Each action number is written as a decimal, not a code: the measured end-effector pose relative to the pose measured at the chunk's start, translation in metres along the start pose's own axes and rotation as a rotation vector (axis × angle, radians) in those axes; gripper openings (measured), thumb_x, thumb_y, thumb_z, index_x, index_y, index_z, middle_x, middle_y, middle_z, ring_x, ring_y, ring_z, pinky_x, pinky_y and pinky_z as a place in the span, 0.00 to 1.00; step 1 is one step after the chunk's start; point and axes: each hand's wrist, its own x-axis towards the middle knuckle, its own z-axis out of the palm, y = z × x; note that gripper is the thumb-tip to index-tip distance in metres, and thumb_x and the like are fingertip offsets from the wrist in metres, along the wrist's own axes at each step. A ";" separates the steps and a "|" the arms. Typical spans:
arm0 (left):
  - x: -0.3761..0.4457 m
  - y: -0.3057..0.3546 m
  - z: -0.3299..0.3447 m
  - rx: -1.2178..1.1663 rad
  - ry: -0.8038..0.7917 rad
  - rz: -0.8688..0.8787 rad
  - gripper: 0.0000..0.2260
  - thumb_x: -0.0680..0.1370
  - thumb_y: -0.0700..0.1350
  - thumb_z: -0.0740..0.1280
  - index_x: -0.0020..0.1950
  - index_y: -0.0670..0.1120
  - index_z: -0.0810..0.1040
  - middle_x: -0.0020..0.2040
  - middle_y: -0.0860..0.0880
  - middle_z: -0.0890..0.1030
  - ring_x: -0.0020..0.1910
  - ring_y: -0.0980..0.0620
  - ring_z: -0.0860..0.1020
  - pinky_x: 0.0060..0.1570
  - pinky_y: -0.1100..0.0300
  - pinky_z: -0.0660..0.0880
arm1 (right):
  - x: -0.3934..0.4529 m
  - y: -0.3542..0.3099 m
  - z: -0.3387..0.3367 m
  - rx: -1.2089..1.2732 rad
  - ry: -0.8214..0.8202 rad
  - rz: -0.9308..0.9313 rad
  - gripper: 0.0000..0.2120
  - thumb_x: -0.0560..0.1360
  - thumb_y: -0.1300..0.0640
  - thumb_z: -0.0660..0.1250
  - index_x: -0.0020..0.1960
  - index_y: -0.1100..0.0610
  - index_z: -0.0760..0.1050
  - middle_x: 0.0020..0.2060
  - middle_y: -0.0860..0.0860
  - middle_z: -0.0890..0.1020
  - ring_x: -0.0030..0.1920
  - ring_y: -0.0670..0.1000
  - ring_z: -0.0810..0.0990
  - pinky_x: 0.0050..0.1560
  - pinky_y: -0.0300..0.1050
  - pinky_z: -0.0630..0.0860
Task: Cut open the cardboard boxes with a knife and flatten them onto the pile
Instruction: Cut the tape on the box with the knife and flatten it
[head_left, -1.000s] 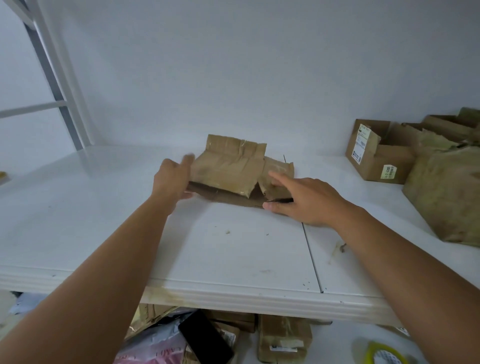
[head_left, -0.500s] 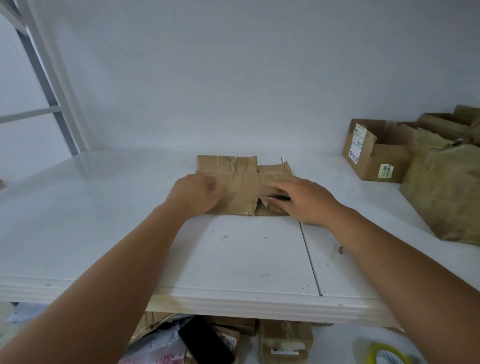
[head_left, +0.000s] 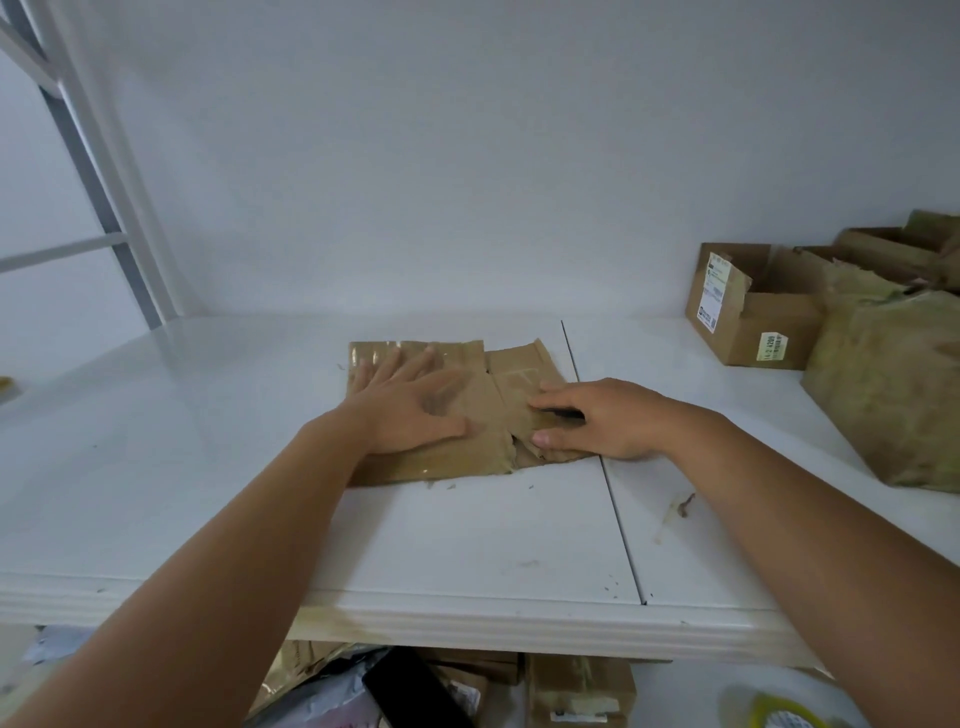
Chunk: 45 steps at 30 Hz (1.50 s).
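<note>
The flattened cardboard box (head_left: 457, 410) lay on the white desk (head_left: 467, 530). The left hand (head_left: 410, 410) pressed it with straight, spread fingers. The right hand (head_left: 602, 421) rested on its right part, its grip curled round a dark knife (head_left: 563, 414).

White table (head_left: 467, 545), seamed and scuffed, set against plain white wall (head_left: 467, 156); white frame (head_left: 104, 171) seen at left.

Left hand (head_left: 415, 410) flat on flattened cardboard box (head_left: 467, 447), right hand (head_left: 597, 421) gripping dark knife (head_left: 563, 414).
</note>
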 end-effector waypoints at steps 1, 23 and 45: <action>-0.001 0.000 -0.001 0.008 -0.031 -0.009 0.45 0.59 0.84 0.52 0.75 0.74 0.49 0.81 0.61 0.45 0.79 0.50 0.37 0.75 0.42 0.33 | 0.000 0.000 0.000 0.015 -0.021 -0.012 0.32 0.73 0.30 0.61 0.75 0.35 0.60 0.76 0.34 0.55 0.76 0.45 0.60 0.68 0.40 0.57; -0.124 -0.116 -0.009 -0.035 -0.143 -0.056 0.29 0.64 0.85 0.42 0.63 0.86 0.41 0.80 0.60 0.39 0.79 0.45 0.35 0.75 0.36 0.39 | 0.075 -0.109 0.020 -0.112 0.006 -0.016 0.25 0.79 0.33 0.52 0.74 0.37 0.61 0.74 0.45 0.67 0.72 0.53 0.67 0.67 0.50 0.65; -0.144 -0.159 -0.010 0.018 -0.076 -0.175 0.39 0.62 0.84 0.40 0.72 0.77 0.44 0.81 0.55 0.43 0.79 0.42 0.38 0.76 0.41 0.37 | 0.147 -0.208 0.055 -0.285 0.046 -0.038 0.38 0.70 0.21 0.40 0.76 0.34 0.53 0.76 0.45 0.62 0.72 0.55 0.67 0.57 0.52 0.69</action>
